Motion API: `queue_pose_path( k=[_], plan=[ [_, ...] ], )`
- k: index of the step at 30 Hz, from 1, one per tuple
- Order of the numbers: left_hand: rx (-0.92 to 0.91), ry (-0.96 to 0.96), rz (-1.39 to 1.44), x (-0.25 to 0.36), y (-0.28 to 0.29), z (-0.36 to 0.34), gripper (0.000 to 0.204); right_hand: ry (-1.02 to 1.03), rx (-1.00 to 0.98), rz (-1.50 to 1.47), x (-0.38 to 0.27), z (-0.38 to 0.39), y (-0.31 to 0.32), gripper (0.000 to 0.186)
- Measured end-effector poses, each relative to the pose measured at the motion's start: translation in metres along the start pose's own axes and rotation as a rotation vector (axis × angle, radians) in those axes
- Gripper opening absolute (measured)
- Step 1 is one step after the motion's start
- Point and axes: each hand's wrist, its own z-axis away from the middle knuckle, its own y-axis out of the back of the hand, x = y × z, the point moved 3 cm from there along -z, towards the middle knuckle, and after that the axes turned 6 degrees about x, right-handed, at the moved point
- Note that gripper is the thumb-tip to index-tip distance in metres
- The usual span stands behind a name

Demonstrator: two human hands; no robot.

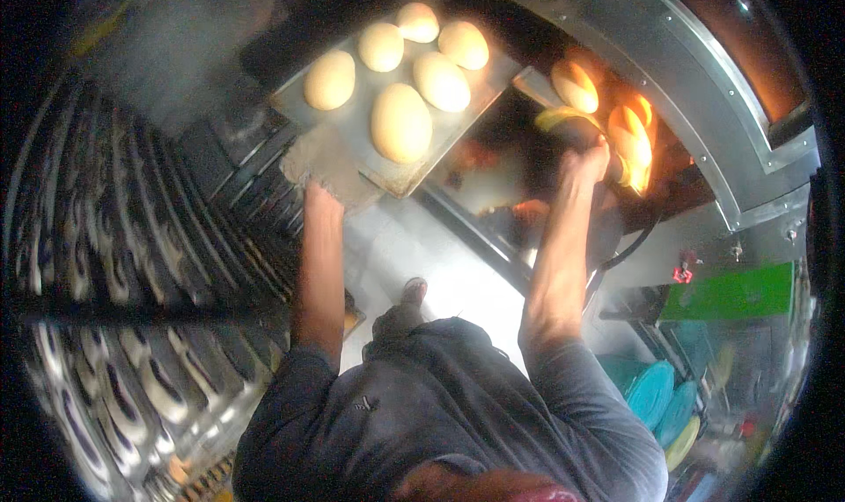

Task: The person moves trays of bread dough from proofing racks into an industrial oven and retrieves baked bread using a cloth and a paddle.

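Six golden buns (401, 124) on one metal tray (356, 113)

Head view: tray tilted in frame, near corner toward the wearer. Left hand (321, 175) mostly covered by a greyish cloth (327, 150), which meets the tray's near-left edge; finger closure hidden, cannot tell. Right hand (587, 162) at a dark, yellow-edged object (572, 131); blurred, grip cannot be told. Brightly lit buns (629, 139) just beyond it.

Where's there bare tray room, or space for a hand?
The tray has a bare patch between its leftmost bun and nearest bun, and a strip along its right edge. A hand could pass between the forearms, above the floor. Crowded: the far buns and right hand.
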Motion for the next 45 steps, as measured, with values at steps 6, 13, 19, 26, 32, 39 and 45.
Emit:
queue_pose_path(
  k=[6, 13, 19, 26, 32, 39, 45],
  plan=[
    [-0.004, 0.133, -0.083, -0.020, 0.018, 0.101, 0.047, -0.035, -0.054, -0.084, -0.018, 0.041, 0.012, 0.025],
    [-0.026, 0.144, -0.117, -0.004, 0.033, 0.143, 0.047, -0.012, -0.144, -0.084, -0.054, 0.114, 0.043, 0.023],
    [-0.015, 0.088, -0.114, 0.008, 0.044, 0.130, 0.047, -0.141, -0.269, -0.090, -0.057, 0.115, 0.053, 0.028],
    [0.147, -0.066, -0.070, -0.013, 0.012, 0.140, 0.052, -0.089, -0.354, 0.017, -0.061, 0.097, 0.038, 0.030],
    [0.072, -0.065, 0.046, -0.015, 0.018, 0.200, 0.040, -0.090, -0.387, 0.070, -0.086, 0.142, 0.094, 0.028],
    [0.174, -0.253, 0.022, -0.013, -0.056, 0.282, 0.030, -0.202, -0.533, 0.134, -0.146, 0.172, 0.167, 0.037],
    [0.165, -0.094, 0.141, 0.022, -0.054, 0.433, 0.029, -0.402, -0.579, 0.170, -0.233, 0.195, 0.222, 0.039]
  ],
)
